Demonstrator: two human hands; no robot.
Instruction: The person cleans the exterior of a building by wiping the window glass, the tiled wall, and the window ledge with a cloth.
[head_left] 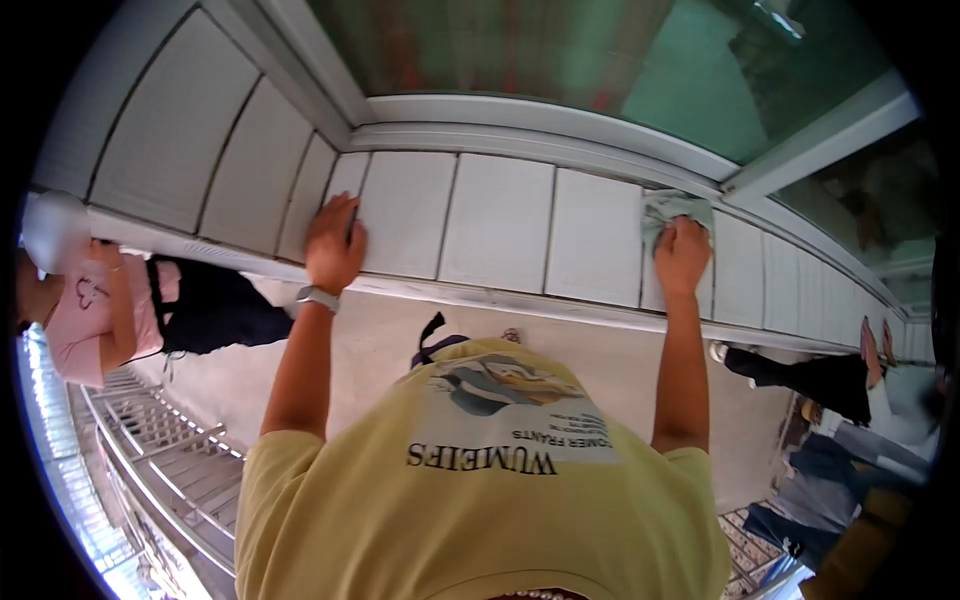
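My left hand (336, 243) rests on the white tiled window sill (497, 222), its fingers stretched out toward the window frame. A watch with a pale band (318, 298) is on that wrist. Farther right, my right hand (683, 256) presses a crumpled grey-green cloth (672, 205) onto the tiles. The fingers are bent over the cloth, and its far part sticks out beyond them, close to the base of the window frame.
A closed window (560, 60) in a light metal frame rises behind the sill. One person (100, 300) stands at the left, another person (880, 390) at the right. Metal railings (170, 470) run along the lower left. Clothes (840, 490) hang at the lower right.
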